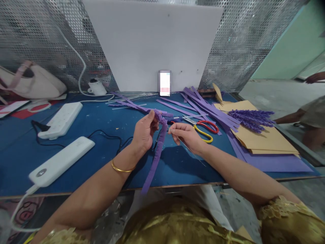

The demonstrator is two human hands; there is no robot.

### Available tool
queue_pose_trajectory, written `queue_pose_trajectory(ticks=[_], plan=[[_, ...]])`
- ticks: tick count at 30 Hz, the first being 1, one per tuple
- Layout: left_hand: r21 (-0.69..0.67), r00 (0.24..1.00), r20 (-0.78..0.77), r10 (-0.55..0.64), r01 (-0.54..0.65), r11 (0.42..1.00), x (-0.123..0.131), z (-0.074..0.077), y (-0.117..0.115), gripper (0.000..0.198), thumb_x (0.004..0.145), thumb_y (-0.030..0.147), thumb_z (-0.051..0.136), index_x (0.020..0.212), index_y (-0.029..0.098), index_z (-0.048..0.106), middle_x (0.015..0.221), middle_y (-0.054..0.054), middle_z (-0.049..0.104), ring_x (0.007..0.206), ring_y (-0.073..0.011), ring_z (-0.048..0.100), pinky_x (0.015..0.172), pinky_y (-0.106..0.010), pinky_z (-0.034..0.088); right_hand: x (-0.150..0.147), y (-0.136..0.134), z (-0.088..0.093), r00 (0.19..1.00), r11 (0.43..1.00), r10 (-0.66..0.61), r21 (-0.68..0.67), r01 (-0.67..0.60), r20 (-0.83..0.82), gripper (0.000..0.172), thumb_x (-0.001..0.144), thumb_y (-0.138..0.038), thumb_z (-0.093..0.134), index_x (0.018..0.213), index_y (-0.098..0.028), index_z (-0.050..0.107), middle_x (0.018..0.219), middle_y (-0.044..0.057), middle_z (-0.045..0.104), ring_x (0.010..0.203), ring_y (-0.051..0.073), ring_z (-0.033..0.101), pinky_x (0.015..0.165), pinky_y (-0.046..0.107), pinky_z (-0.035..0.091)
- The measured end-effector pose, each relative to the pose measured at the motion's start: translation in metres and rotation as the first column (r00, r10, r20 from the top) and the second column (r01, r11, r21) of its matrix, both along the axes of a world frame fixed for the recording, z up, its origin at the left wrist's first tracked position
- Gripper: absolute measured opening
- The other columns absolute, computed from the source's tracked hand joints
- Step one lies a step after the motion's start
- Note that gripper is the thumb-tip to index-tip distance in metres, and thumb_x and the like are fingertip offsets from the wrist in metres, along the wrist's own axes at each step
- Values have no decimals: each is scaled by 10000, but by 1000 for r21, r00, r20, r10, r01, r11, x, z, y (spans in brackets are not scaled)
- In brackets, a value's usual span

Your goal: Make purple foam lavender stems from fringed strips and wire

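Note:
My left hand (144, 132) pinches the bunched upper end of a purple paper strip (157, 152) between thumb and fingers. The strip is gathered or fringed at the top, and its flat tail hangs down past the table's front edge. Just to the right, my right hand (185, 135) is closed on a thin wire (194, 155), which slants down toward the front right. Its fingertips are close to the strip; whether they touch it I cannot tell. Scissors (207, 130) with one red and one yellow handle lie behind my right hand.
Loose purple strips (203, 101) lie at the back right. Purple flower sprigs (251, 118) rest on tan paper sheets (266, 142). To the left are a white power strip (62, 118) and a power bank (62, 161). A phone (165, 83) leans against a white board (157, 40).

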State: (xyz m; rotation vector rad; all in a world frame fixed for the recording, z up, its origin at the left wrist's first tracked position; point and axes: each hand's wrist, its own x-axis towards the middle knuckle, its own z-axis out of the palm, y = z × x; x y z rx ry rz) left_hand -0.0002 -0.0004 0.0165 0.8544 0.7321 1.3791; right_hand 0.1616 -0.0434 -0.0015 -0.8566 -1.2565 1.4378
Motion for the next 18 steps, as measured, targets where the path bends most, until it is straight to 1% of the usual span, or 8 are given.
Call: queue_pose_trajectory(ticks=[1, 3, 6, 8, 10, 12, 15, 18], plan=[[-2, 1000, 6, 0, 0, 1000, 0, 1, 0, 405, 612, 470, 882, 812, 139, 761, 604, 35, 540, 537, -67, 459, 493, -196, 386, 0, 0, 1, 1000, 1000, -4, 1, 4, 2, 132, 800, -286, 677, 758, -161, 668, 524, -40, 554, 428, 79, 460, 451, 225, 339], [-6, 1000, -8, 9, -9, 1000, -1, 1, 1, 397, 580, 431, 906, 818, 146, 766, 602, 40, 537, 541, -67, 457, 489, -191, 381, 1, 0, 1, 1000, 1000, 7, 2, -7, 10, 133, 799, -284, 673, 755, -159, 669, 517, -42, 548, 428, 79, 457, 452, 224, 336], [-14, 999, -27, 27, -27, 1000, -2, 1, 3, 351, 499, 341, 948, 717, 154, 745, 573, 44, 530, 536, -64, 448, 486, -185, 376, 0, 0, 0, 999, 1000, 23, -4, -23, 25, 138, 798, -291, 672, 756, -160, 672, 509, -42, 546, 432, 83, 460, 453, 225, 346], [-23, 1000, -8, 17, -17, 1000, -2, 0, 3, 378, 497, 381, 947, 731, 155, 753, 573, 45, 526, 538, -63, 446, 486, -182, 378, 0, 0, 1, 1000, 1000, 15, -6, -14, 25, 141, 797, -295, 675, 755, -161, 671, 510, -42, 550, 429, 82, 463, 455, 227, 346], [-35, 1000, -2, -23, 23, 999, -1, -1, 1, 442, 530, 450, 927, 816, 149, 776, 600, 40, 536, 554, -62, 455, 494, -178, 387, 1, 0, 1, 1000, 1000, 0, -5, 0, 16, 142, 796, -296, 678, 755, -160, 669, 518, -41, 557, 425, 78, 465, 456, 226, 332], [-52, 997, -27, -66, 65, 997, 0, -1, -1, 468, 536, 451, 925, 846, 132, 781, 627, 31, 556, 573, -59, 473, 510, -172, 398, 1, 1, 2, 1000, 1000, -9, 1, 9, 7, 143, 799, -298, 678, 759, -161, 669, 522, -42, 560, 426, 75, 464, 460, 227, 321], [-81, 995, -59, -78, 73, 994, 1, -2, -3, 398, 486, 361, 952, 731, 118, 752, 606, 27, 565, 566, -57, 481, 519, -168, 398, 1, 1, 2, 1000, 1000, -1, 10, 1, -2, 148, 803, -308, 679, 768, -164, 672, 522, -43, 552, 434, 79, 458, 458, 231, 321], [-108, 997, -44, -70, 65, 992, 1, -4, -1, 362, 464, 319, 954, 652, 124, 714, 573, 36, 557, 538, -55, 473, 510, -172, 389, 0, 0, 1, 1000, 1000, 22, 3, -22, 0, 153, 797, -312, 683, 766, -163, 673, 521, -40, 549, 439, 85, 460, 454, 232, 336]])
